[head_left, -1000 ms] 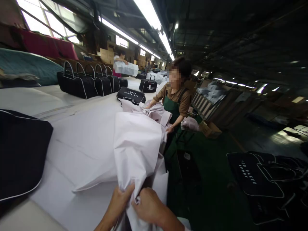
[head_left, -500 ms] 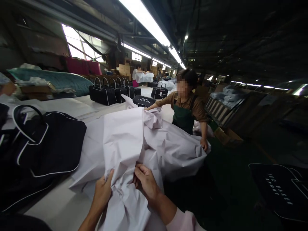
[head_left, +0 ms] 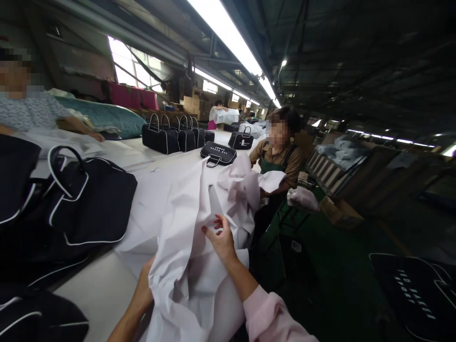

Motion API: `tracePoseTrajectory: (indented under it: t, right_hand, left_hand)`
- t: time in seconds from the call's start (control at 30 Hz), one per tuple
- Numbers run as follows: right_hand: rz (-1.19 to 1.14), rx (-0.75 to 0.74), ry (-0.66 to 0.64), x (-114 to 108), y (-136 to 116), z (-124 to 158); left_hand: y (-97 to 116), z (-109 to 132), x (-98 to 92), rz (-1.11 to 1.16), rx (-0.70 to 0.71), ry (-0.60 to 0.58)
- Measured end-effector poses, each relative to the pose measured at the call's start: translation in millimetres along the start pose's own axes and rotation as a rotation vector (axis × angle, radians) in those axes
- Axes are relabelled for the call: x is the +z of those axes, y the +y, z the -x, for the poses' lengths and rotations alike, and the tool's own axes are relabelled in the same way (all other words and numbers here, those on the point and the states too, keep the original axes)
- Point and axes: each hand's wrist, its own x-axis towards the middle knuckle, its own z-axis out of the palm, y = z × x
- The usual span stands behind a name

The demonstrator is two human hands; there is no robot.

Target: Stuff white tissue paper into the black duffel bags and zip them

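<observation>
A large crumpled white sheet (head_left: 178, 223), paper or thin plastic by its look, spreads over the table in front of me. My left hand (head_left: 143, 287) is at its left side, with its fingers hidden behind a fold. Over the middle of the sheet, my right hand (head_left: 223, 241) has its fingers curved and apart, the thumb close to or touching a fold. Across from me, a co-worker in a green apron (head_left: 266, 166) has an arm partly behind the bunched far end of the sheet.
Black bags with white piping (head_left: 96, 199) stand close on my left. A black bag (head_left: 218, 153) lies past the sheet, with several upright bags (head_left: 160, 137) behind. Another person (head_left: 32, 111) is at the far left. On the right are a bag (head_left: 409, 289) and a cardboard box (head_left: 340, 213).
My right hand has let go of the sheet fold and moved up with fingers apart. The co-worker's end has bunched up and drawn in. Another person has come into view at left.
</observation>
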Motion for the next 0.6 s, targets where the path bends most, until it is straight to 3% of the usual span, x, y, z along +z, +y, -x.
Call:
tracePoseTrajectory:
  t: [0.1,0.17,0.3,0.4,0.5,0.6]
  right_hand:
    - [-0.142,0.067,-0.332,7,-17,5]
    - [-0.128,0.046,-0.414,14,-25,12]
    - [-0.127,0.019,-0.215,22,-15,14]
    - [-0.124,0.080,-0.117,17,9,7]
    - [-0.099,0.098,-0.076,12,26,2]
    - [-0.104,0.097,-0.105,10,28,2]
  left_hand:
    - [8,2,-1.2,0.032,-0.057,0.006]
    - [11,2,-2.3,0.033,-0.087,0.028]
    - [4,0,-8.7,-0.073,-0.168,0.161]
    - [-6,-2,-10.6,-0.119,-0.184,0.163]
    - [-15,-5,-7.0,-0.119,-0.206,0.138]
    - [-21,-8,-2.9,-0.093,-0.235,0.144]
